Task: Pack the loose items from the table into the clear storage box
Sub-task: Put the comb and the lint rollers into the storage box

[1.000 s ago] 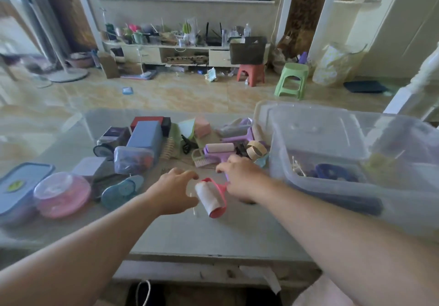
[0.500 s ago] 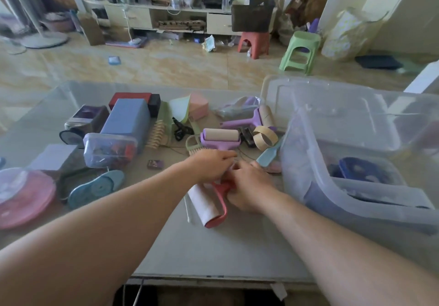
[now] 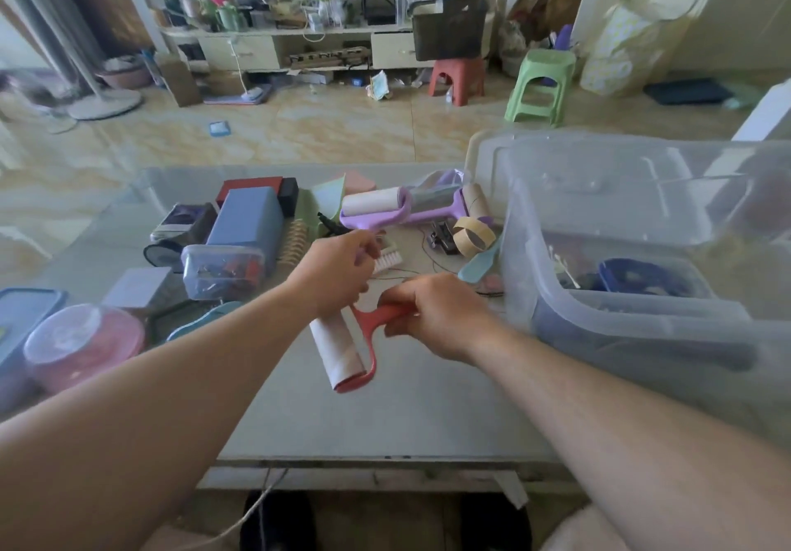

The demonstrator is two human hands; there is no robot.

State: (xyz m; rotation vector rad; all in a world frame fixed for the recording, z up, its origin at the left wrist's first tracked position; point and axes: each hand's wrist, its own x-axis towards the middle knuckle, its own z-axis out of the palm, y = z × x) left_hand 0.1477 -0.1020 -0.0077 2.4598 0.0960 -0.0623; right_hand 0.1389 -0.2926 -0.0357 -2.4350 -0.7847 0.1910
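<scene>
Grey tabletop (image 3: pixel 406 413) cluttered; left hand (image 3: pixel 331 274) now lifting purple lint roller (image 3: pixel 376 208), right hand (image 3: pixel 441 315) still gripping red lint roller (image 3: pixel 351 345) beside clear plastic storage box (image 3: pixel 620 251).

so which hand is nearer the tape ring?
Right. The right hand grips the red lint roller handle below the tape ring; the left hand sits farther left.

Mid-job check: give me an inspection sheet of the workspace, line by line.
Surface: grey table, crowded at the back.
Job's things: red lint roller held above the table; purple lint roller lifted; clear storage box at right, partly filled.
Clutter: blue box, pink container, tape ring.
Grippers: left hand grips the purple roller; right hand grips the red handle.
Cables: thin black cord on the table.
Surroundings: green stool, red stool.
</scene>
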